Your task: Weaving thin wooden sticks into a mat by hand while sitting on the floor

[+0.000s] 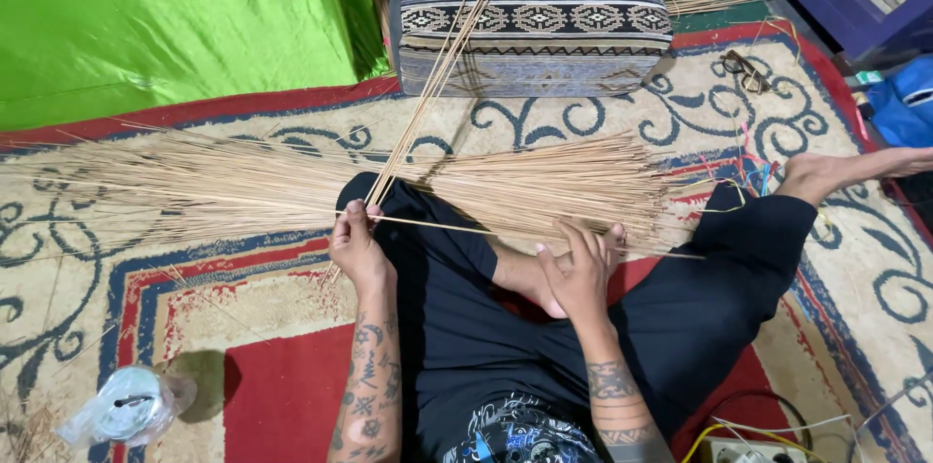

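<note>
A wide fan of thin tan sticks (233, 183) lies across the patterned rug and over my black-trousered legs. My left hand (356, 241) grips a small bundle of sticks (437, 65) that rises steeply up and to the right past the cushion. My right hand (579, 267) rests with spread fingers on the thick end of the lying sticks (583, 193), above my crossed leg. One single stick (486, 230) runs sideways from my left hand toward the right.
A patterned black-and-cream cushion (535, 31) stands at the back. Green cloth (165, 16) covers the upper left. A clear plastic item (131, 405) sits at the lower left. Spectacles (743, 69), my bare foot (826, 171) and cables (758, 429) are on the right.
</note>
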